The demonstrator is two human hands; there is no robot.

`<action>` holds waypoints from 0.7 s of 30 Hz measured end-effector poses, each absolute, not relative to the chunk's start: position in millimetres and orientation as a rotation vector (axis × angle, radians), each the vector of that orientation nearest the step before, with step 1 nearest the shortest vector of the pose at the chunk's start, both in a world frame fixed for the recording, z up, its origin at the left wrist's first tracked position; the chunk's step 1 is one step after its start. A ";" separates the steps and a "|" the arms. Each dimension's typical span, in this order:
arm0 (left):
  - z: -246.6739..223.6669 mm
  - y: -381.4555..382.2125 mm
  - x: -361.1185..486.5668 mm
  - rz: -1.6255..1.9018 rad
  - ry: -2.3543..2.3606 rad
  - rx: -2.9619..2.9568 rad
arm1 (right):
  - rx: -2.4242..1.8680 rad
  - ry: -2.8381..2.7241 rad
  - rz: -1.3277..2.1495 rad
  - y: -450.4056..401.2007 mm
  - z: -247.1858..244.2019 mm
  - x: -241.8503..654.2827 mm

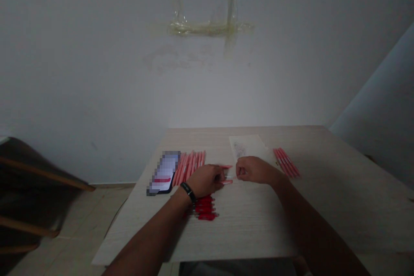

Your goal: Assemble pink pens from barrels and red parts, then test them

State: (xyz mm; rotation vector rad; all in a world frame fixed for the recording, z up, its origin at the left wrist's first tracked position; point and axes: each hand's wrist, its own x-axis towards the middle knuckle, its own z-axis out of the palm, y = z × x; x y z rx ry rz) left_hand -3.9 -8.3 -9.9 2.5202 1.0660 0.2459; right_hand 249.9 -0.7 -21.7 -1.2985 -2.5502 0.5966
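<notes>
My left hand (pixel 207 180), with a black band on its wrist, is closed with its fingertips around a pink pen piece (pixel 227 182) that sticks out to the right. Another pink pen piece (pixel 226 167) shows just beyond those fingers. My right hand (pixel 255 170) faces it, closed in a pinch, a small gap away. A thin pale piece lies between the two hands, too blurred to name. Under my left wrist lie several red pen parts (pixel 206 209) side by side. Behind the left hand is a row of pink pen barrels (pixel 193 164).
A phone (pixel 165 172) lies left of the barrels. A white sheet (pixel 255 142) with a heap of tiny parts (pixel 239 150) is behind my right hand. Several pink pens (pixel 286 163) lie to the right on the wooden table (pixel 336 189). A wall (pixel 246 90) rises behind.
</notes>
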 end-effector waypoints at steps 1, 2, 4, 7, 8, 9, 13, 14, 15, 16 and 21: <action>-10.0 -8.5 -4.0 0.245 1.070 2.522 | -1.302 -2.538 0.562 0.8 -22.0 252.0; -10.3 -8.5 -4.0 0.245 1.074 2.525 | -1.313 -2.524 0.531 2.2 -22.3 253.6; -11.4 -8.3 -4.1 0.243 1.073 2.531 | -1.335 -2.494 0.479 4.1 -23.3 254.5; -13.1 -7.5 -4.2 0.229 1.068 2.529 | -1.346 -2.455 0.433 4.2 -25.5 248.7; -13.3 -7.2 -4.2 0.223 1.066 2.527 | -1.349 -2.449 0.424 3.7 -26.4 245.5; -13.4 -7.0 -4.2 0.219 1.065 2.526 | -1.356 -2.444 0.414 3.1 -27.2 242.2; -12.2 -7.2 -3.7 0.220 1.056 2.530 | -1.394 -2.434 0.407 0.8 -29.2 232.7; -12.0 -7.5 -3.5 0.221 1.056 2.529 | -1.396 -2.432 0.411 0.4 -29.3 231.8; -12.0 -7.7 -3.3 0.221 1.056 2.527 | -1.396 -2.432 0.415 0.0 -29.3 231.2; -12.1 -8.0 -3.1 0.225 1.058 2.524 | -1.397 -2.432 0.417 -0.3 -29.1 231.0; -12.9 -7.9 -3.5 0.266 1.044 2.515 | -1.405 -2.438 0.399 -0.2 -26.4 232.5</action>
